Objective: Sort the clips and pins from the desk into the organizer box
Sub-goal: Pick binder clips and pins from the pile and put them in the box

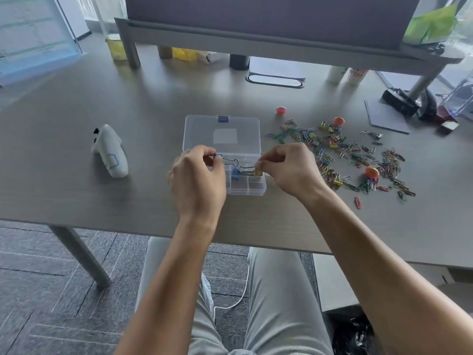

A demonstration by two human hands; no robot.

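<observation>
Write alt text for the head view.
Over an open clear plastic organizer box, the left hand pinches a blue binder clip and the right hand a yellow binder clip. Coloured paper clips lie scattered to the right on the grey desk.

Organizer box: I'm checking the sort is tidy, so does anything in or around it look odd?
Over the organizer box, the left hand and right hand each pinch a binder clip, blue and yellow; their wire handles look hooked together.

1 head-worn wide-angle view looks forward and down, close over the desk [76,196] edge.
</observation>
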